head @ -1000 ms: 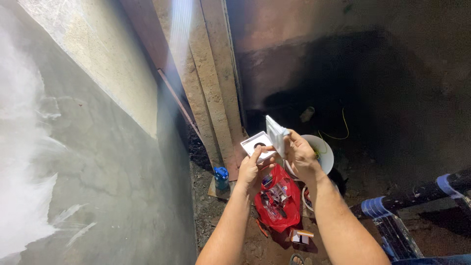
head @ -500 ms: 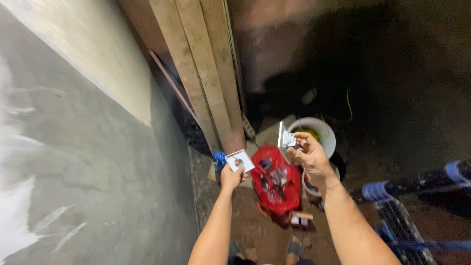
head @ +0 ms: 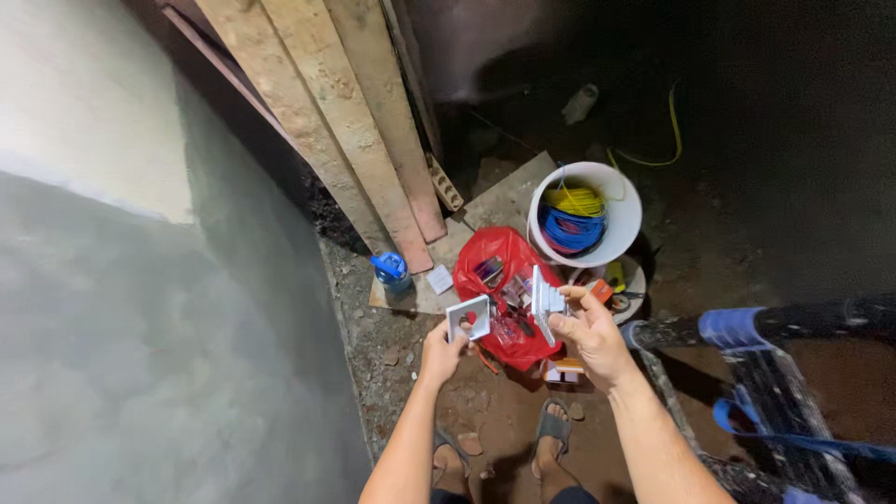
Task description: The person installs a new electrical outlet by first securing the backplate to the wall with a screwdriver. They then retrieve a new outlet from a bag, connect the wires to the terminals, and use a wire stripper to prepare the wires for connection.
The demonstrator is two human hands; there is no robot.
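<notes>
My left hand (head: 442,349) pinches a small white square frame plate (head: 468,317) with a round hole in its middle. My right hand (head: 589,334) holds a white switch module (head: 544,301) edge-on, its back part showing. The two pieces are apart, a hand's width between them. Both hover above a red plastic bag (head: 505,264) holding tools and small parts, which lies on the dirt floor in front of my sandalled feet (head: 504,441).
A white bucket (head: 623,200) with blue and yellow wire coils stands behind the bag. Wooden planks (head: 340,112) lean against the grey plastered wall (head: 140,308). A blue bottle (head: 392,271) sits by the wall. A paint-spattered ladder with blue straps (head: 765,355) is at right.
The view tilted down and closer to the floor. My hands have lowered and spread a little apart, the frame plate in the left and the switch module in the right.
</notes>
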